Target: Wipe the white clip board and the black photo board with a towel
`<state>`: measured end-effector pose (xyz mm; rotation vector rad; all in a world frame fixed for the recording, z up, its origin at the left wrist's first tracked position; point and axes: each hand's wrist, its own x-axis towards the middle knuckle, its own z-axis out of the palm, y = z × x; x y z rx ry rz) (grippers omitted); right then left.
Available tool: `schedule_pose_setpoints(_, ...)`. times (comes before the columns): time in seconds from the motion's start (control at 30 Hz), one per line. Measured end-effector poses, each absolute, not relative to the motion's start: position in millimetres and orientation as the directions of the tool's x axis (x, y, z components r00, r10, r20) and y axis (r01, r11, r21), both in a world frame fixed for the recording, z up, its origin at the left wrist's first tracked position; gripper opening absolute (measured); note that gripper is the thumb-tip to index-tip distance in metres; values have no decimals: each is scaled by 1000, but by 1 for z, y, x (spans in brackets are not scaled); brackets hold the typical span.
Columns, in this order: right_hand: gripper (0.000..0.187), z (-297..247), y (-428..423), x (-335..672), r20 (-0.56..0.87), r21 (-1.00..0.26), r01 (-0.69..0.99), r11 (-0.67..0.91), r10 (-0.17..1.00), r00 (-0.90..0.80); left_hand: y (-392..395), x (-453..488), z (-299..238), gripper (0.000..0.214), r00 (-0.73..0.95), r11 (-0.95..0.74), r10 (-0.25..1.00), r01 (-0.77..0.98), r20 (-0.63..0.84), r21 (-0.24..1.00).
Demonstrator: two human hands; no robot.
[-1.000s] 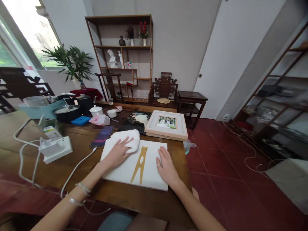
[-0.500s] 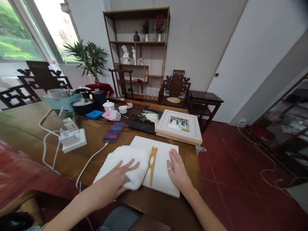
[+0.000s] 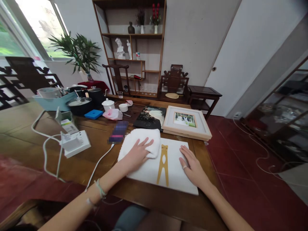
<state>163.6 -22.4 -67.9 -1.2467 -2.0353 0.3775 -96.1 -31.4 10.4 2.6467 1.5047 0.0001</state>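
A white board (image 3: 175,176) with a gold clothespin-shaped piece (image 3: 163,163) lies flat at the near edge of the wooden table (image 3: 101,150). A folded white towel (image 3: 141,138) covers the board's far left corner. My left hand (image 3: 137,154) lies flat on the towel, fingers spread. On the board's right side my right hand (image 3: 192,165) rests flat with its fingers together; it wears a ring.
Beyond the board lie a white-framed photo (image 3: 186,123) and a dark picture (image 3: 150,117). A white power strip (image 3: 74,144) with cables, a blue block (image 3: 93,114), pots and cups sit at the left. A shelf, chairs and a plant stand behind; red tiled floor lies to the right.
My left hand has slid the towel from the board's near left edge back up to its far left corner. My right hand has stayed on the board. The view has shifted.
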Motion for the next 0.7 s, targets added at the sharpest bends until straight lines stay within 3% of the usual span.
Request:
schedule_pose_setpoints(0.3,39,-67,-21,165,393,-562,679,473,875,-284,-129,-105,16,19,636,-621,764,770,-106,147)
schedule_pose_setpoints(0.5,40,-66,-20,166,382,-545,698,464,879,-285,-84,-107,7,26,629,-615,775,772,-61,161)
schedule_pose_setpoints(0.7,40,-67,-19,166,384,-540,697,472,875,-294,-23,-96,-5,31,536,-543,840,830,87,124)
